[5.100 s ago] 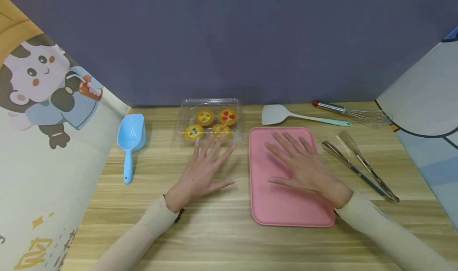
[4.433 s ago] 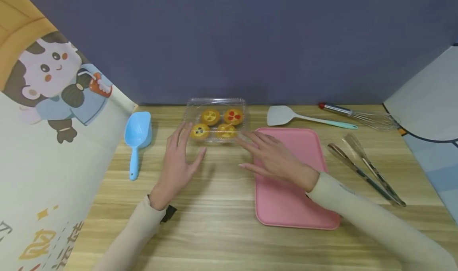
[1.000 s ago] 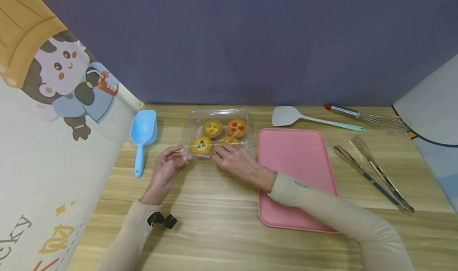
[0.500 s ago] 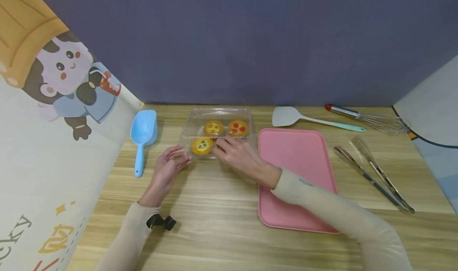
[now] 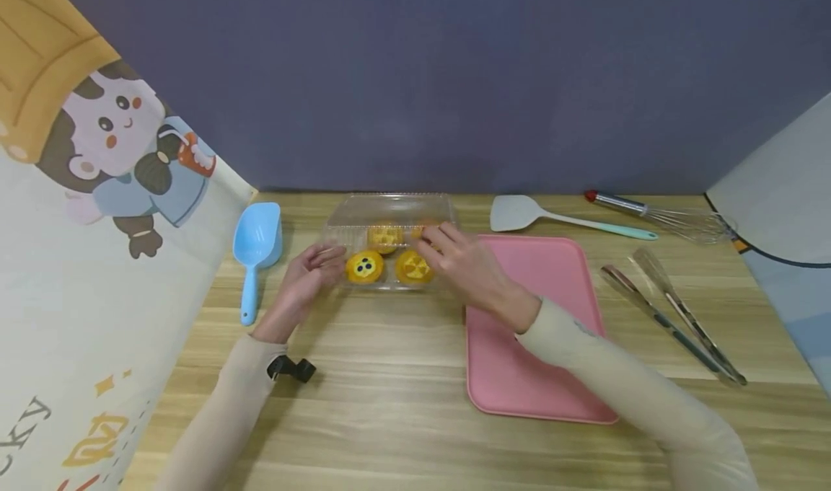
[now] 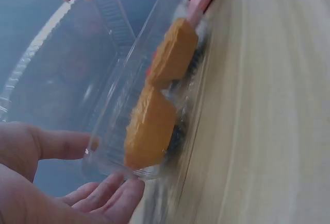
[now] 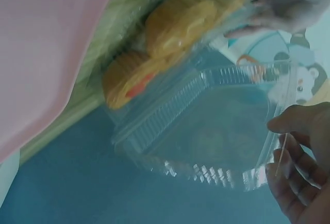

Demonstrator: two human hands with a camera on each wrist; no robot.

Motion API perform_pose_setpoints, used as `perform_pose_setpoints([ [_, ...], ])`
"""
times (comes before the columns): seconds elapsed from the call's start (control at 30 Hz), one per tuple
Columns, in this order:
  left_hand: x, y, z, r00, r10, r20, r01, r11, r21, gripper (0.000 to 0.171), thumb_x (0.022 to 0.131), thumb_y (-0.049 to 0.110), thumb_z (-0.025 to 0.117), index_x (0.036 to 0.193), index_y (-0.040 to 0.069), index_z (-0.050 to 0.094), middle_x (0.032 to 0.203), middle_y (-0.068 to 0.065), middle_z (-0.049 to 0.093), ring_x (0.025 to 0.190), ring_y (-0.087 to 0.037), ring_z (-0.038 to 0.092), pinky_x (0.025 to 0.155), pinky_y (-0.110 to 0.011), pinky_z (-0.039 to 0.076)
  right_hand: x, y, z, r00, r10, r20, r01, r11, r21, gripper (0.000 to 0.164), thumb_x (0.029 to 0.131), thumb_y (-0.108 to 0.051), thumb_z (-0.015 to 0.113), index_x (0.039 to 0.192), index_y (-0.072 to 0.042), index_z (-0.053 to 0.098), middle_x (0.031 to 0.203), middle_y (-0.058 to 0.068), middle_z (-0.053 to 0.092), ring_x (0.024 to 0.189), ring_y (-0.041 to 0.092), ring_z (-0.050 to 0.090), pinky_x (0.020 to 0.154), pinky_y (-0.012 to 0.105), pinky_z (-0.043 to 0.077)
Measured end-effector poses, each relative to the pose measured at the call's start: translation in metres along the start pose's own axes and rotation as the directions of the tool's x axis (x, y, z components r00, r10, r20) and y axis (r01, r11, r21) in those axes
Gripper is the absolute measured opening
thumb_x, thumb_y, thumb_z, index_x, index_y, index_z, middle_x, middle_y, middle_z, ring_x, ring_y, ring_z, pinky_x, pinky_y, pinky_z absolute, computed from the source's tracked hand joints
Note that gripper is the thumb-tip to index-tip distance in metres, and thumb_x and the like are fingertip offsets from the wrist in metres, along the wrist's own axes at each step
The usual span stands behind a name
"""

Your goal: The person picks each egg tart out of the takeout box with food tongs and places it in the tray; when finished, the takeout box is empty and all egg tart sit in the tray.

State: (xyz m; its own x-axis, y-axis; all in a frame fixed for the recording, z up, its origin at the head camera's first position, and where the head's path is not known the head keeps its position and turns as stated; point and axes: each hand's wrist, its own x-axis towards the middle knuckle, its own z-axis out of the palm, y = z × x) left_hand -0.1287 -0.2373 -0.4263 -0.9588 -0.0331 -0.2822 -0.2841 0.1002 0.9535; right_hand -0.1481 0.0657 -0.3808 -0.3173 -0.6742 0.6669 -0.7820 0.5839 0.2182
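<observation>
A clear plastic clamshell container (image 5: 388, 287) stands at the back centre, its lid (image 5: 396, 208) tilted up and back. Several orange-yellow egg tarts lie in its base, including one with dark berries (image 5: 365, 267) and one with a yellow topping (image 5: 414, 267). My left hand (image 5: 310, 271) holds the base's left front corner; in the left wrist view the thumb (image 6: 64, 145) is at the rim, fingers below. My right hand (image 5: 474, 275) pinches the lid's edge, seen in the right wrist view with fingers (image 7: 294, 170) curled there. It partly hides a red-topped tart.
Right of the container lies a pink tray (image 5: 539, 361), under my right forearm. Behind it is a white spatula (image 5: 513, 213) and a whisk (image 5: 649, 213); metal tongs (image 5: 675, 318) lie further right. A blue scoop (image 5: 256, 239) lies left. A dark wall (image 5: 415, 80) rises behind.
Both hands have come from over the table and tray to the container. It was pulled slightly forward, and its lid has swung up from shut, raised by my right hand.
</observation>
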Motion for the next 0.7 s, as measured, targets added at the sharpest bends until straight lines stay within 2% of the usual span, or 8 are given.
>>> perform_pose_setpoints([
  [0.07, 0.006, 0.0, -0.002, 1.0, -0.005, 0.027, 0.005, 1.0, -0.018, 0.065, 0.097, -0.007, 0.054, 0.159, 0.002, 0.037, 0.162, -0.02, 0.044, 0.137, -0.025, 0.058, 0.095, -0.012, 0.057, 0.001, 0.004, -0.002, 0.999, 0.026, -0.023, -0.025, 0.999, 0.032, 0.02, 0.094, 0.005, 0.066, 0.109, -0.006, 0.075, 0.1, 0.008, 0.071, 0.086, 0.023, 0.068, 0.058, 0.025, 0.059],
  [0.13, 0.009, -0.001, -0.004, 0.999, -0.013, 0.04, 0.014, 0.999, -0.03, 0.067, 0.096, -0.01, 0.053, 0.16, 0.002, 0.035, 0.163, -0.019, 0.043, 0.142, -0.031, 0.054, 0.093, -0.012, 0.058, 0.002, 0.008, -0.003, 0.997, 0.053, -0.056, -0.049, 0.996, 0.078, 0.017, 0.093, 0.004, 0.067, 0.106, -0.004, 0.075, 0.096, 0.009, 0.071, 0.083, 0.024, 0.068, 0.056, 0.026, 0.059],
  [0.27, 0.011, -0.002, -0.007, 0.998, -0.013, 0.059, 0.015, 0.999, -0.038, 0.071, 0.095, -0.01, 0.055, 0.161, 0.002, 0.032, 0.165, -0.02, 0.04, 0.138, -0.027, 0.058, 0.089, -0.012, 0.059, 0.004, 0.016, -0.006, 0.988, 0.117, -0.097, -0.097, 0.978, 0.184, 0.015, 0.091, 0.004, 0.073, 0.106, 0.0, 0.075, 0.095, 0.012, 0.069, 0.085, 0.026, 0.068, 0.064, 0.03, 0.064],
  [0.33, 0.01, -0.002, -0.007, 0.998, -0.01, 0.07, 0.013, 0.999, -0.033, 0.072, 0.095, -0.01, 0.056, 0.162, 0.002, 0.031, 0.165, -0.021, 0.04, 0.137, -0.024, 0.059, 0.088, -0.012, 0.059, 0.004, 0.02, -0.01, 0.984, 0.15, -0.097, -0.125, 0.966, 0.228, 0.016, 0.09, 0.003, 0.075, 0.106, 0.0, 0.075, 0.099, 0.014, 0.068, 0.088, 0.028, 0.069, 0.07, 0.034, 0.066],
  [0.43, 0.008, -0.001, -0.009, 0.997, -0.012, 0.075, 0.014, 1.0, -0.02, 0.072, 0.095, -0.011, 0.057, 0.161, 0.001, 0.031, 0.164, -0.023, 0.04, 0.139, -0.028, 0.058, 0.088, -0.014, 0.06, 0.004, 0.027, -0.012, 0.979, 0.182, -0.09, -0.153, 0.953, 0.261, 0.017, 0.088, 0.004, 0.077, 0.105, 0.001, 0.074, 0.103, 0.017, 0.067, 0.091, 0.03, 0.068, 0.082, 0.042, 0.067],
  [0.5, 0.005, -0.001, -0.01, 0.997, -0.016, 0.075, 0.017, 1.0, -0.007, 0.072, 0.095, -0.011, 0.058, 0.161, 0.001, 0.031, 0.163, -0.023, 0.041, 0.141, -0.032, 0.056, 0.088, -0.015, 0.061, 0.004, 0.03, -0.014, 0.977, 0.196, -0.086, -0.165, 0.946, 0.28, 0.015, 0.09, 0.004, 0.076, 0.104, 0.001, 0.075, 0.106, 0.018, 0.067, 0.092, 0.031, 0.068, 0.084, 0.043, 0.066],
  [0.57, 0.002, -0.001, -0.011, 0.997, -0.019, 0.075, 0.018, 1.0, 0.012, 0.072, 0.094, -0.011, 0.059, 0.16, 0.0, 0.032, 0.162, -0.024, 0.042, 0.142, -0.035, 0.054, 0.088, -0.015, 0.061, 0.004, 0.034, -0.015, 0.973, 0.215, -0.088, -0.18, 0.936, 0.303, 0.015, 0.091, 0.003, 0.075, 0.105, 0.001, 0.075, 0.108, 0.019, 0.067, 0.092, 0.031, 0.067, 0.085, 0.042, 0.066],
  [0.7, -0.007, -0.003, -0.015, 0.996, -0.024, 0.087, 0.02, 0.999, 0.05, 0.072, 0.094, -0.01, 0.061, 0.16, 0.0, 0.033, 0.161, -0.025, 0.043, 0.143, -0.04, 0.051, 0.09, -0.015, 0.061, 0.003, 0.04, -0.015, 0.953, 0.293, -0.082, -0.243, 0.896, 0.372, 0.024, 0.091, 0.003, 0.074, 0.115, -0.001, 0.074, 0.115, 0.018, 0.066, 0.095, 0.03, 0.066, 0.075, 0.037, 0.064],
])
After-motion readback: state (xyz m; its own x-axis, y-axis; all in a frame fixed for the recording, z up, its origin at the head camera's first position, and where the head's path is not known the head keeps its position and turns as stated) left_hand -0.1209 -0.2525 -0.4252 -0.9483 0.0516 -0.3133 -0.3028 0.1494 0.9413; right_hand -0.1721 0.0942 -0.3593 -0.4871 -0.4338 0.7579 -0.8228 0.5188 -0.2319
